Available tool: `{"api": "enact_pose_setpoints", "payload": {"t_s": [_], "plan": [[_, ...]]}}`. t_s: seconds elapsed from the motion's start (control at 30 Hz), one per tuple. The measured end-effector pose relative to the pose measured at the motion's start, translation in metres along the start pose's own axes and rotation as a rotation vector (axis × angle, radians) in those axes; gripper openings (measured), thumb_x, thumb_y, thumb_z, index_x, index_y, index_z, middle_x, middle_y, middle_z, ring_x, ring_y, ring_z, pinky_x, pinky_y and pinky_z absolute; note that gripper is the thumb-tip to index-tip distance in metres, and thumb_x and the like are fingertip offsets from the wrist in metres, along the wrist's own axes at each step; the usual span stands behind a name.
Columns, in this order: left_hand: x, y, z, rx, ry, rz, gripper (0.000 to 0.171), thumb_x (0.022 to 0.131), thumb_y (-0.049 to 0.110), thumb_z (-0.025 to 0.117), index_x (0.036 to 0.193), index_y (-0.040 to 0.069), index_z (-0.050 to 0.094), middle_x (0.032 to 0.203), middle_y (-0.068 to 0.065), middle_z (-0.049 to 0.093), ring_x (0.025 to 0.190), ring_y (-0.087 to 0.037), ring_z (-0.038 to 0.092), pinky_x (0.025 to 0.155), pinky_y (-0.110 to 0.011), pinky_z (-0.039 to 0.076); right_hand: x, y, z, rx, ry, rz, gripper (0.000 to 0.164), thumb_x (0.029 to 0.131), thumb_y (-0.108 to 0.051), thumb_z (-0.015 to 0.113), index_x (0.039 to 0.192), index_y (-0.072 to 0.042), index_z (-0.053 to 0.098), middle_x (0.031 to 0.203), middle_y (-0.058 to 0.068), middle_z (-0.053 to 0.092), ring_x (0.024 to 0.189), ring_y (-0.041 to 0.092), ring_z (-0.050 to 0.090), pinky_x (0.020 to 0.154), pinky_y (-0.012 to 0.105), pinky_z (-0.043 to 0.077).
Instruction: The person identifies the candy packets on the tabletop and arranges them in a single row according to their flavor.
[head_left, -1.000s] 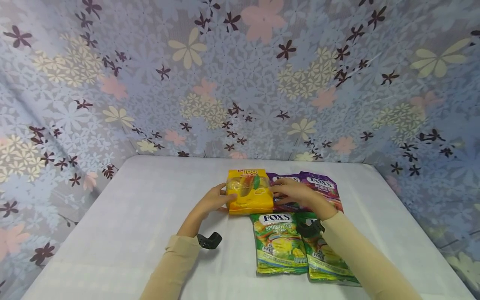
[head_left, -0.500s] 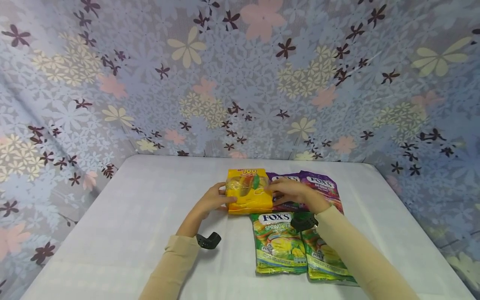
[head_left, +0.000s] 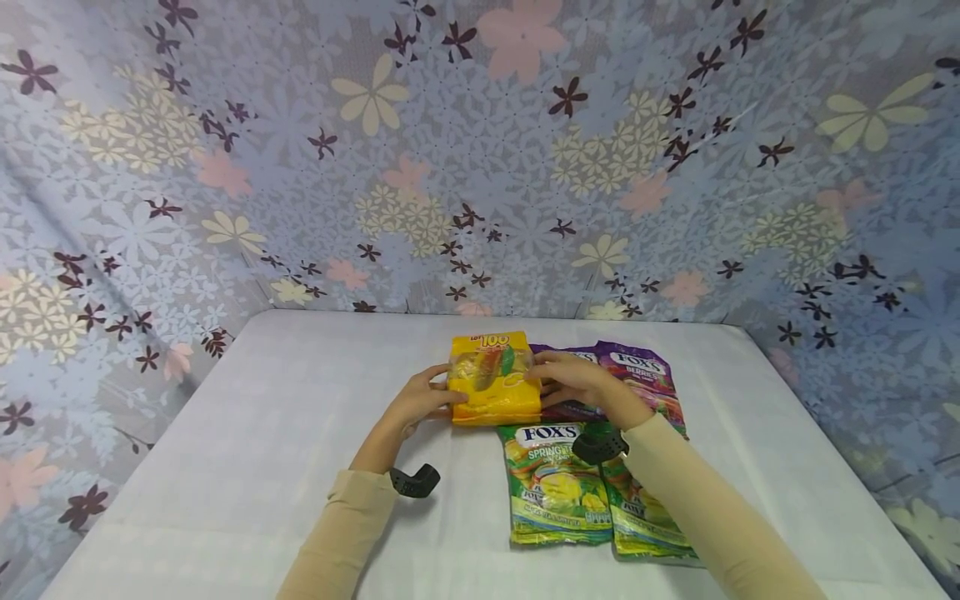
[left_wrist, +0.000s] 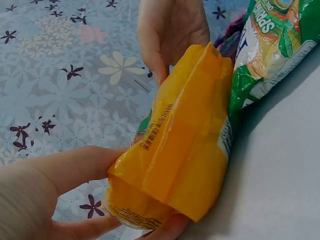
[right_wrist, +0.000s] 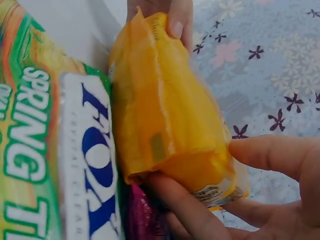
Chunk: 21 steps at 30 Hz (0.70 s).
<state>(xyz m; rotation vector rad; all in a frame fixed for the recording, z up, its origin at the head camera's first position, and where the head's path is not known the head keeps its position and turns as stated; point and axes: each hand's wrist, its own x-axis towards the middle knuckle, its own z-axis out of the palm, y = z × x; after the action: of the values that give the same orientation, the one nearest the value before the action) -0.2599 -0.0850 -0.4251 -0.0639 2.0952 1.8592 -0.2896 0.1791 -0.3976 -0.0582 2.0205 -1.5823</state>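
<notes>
A yellow candy bag (head_left: 495, 404) marked "LOT 100" lies between my two hands, left of two purple Fox's bags. My left hand (head_left: 417, 403) grips its left side, thumb on top. In the left wrist view the left fingers (left_wrist: 82, 170) curl round one end of the yellow bag (left_wrist: 195, 145). At the right end my right hand (head_left: 581, 382) holds it; in the right wrist view the thumb (right_wrist: 270, 155) is on one face and other fingers reach underneath. The right hand partly covers the nearer purple bag (head_left: 573, 410).
Another purple Fox's Berries bag (head_left: 637, 367) lies at the right. In front are two green Fox's Spring Tea bags (head_left: 558, 492), one partly under my right sleeve (head_left: 697, 492). A flower-patterned cloth (head_left: 480, 167) rises behind the white table (head_left: 225, 467).
The yellow bag has shifted slightly left and toward the back, its far edge a little higher in the view. Both hands keep hold of it; the right hand moved left with it.
</notes>
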Motion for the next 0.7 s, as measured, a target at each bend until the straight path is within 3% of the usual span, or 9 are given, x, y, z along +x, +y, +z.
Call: {"api": "enact_pose_setpoints", "payload": {"t_s": [0.23, 0.43, 0.57, 0.7], "plan": [[0.002, -0.002, -0.002, -0.061, 0.018, -0.017, 0.075, 0.082, 0.005, 0.075, 0.147, 0.007, 0.039, 0.144, -0.029, 0.039, 0.106, -0.031, 0.063, 0.086, -0.036, 0.053, 0.005, 0.010, 0.001, 0.139, 0.079, 0.009, 0.066, 0.090, -0.012, 0.063, 0.147, -0.001, 0.030, 0.107, 0.017, 0.061, 0.085, 0.025, 0.065, 0.078, 0.043, 0.057], [0.003, 0.000, -0.004, -0.062, 0.051, -0.035, 0.074, 0.081, 0.007, 0.076, 0.147, 0.013, 0.043, 0.149, -0.023, 0.033, 0.106, -0.028, 0.063, 0.092, -0.037, 0.050, 0.007, 0.014, 0.004, 0.220, 0.092, 0.013, 0.071, 0.092, -0.010, 0.062, 0.149, 0.003, 0.022, 0.117, 0.020, 0.057, 0.089, 0.025, 0.064, 0.079, 0.039, 0.056], [0.002, -0.002, -0.006, -0.073, 0.048, -0.040, 0.074, 0.081, 0.007, 0.076, 0.147, 0.015, 0.043, 0.147, -0.021, 0.038, 0.102, -0.025, 0.063, 0.092, -0.037, 0.050, 0.006, 0.014, 0.006, 0.251, 0.085, 0.028, 0.076, 0.091, -0.009, 0.063, 0.149, 0.008, 0.017, 0.119, 0.020, 0.057, 0.090, 0.023, 0.065, 0.079, 0.038, 0.056], [-0.001, -0.003, -0.008, -0.089, 0.024, -0.018, 0.075, 0.081, 0.007, 0.075, 0.147, 0.015, 0.042, 0.138, -0.022, 0.049, 0.104, -0.025, 0.063, 0.093, -0.038, 0.050, 0.004, 0.013, 0.007, 0.262, 0.078, 0.035, 0.071, 0.090, -0.008, 0.064, 0.146, 0.011, 0.024, 0.110, 0.016, 0.061, 0.087, 0.022, 0.065, 0.078, 0.036, 0.057]]}}
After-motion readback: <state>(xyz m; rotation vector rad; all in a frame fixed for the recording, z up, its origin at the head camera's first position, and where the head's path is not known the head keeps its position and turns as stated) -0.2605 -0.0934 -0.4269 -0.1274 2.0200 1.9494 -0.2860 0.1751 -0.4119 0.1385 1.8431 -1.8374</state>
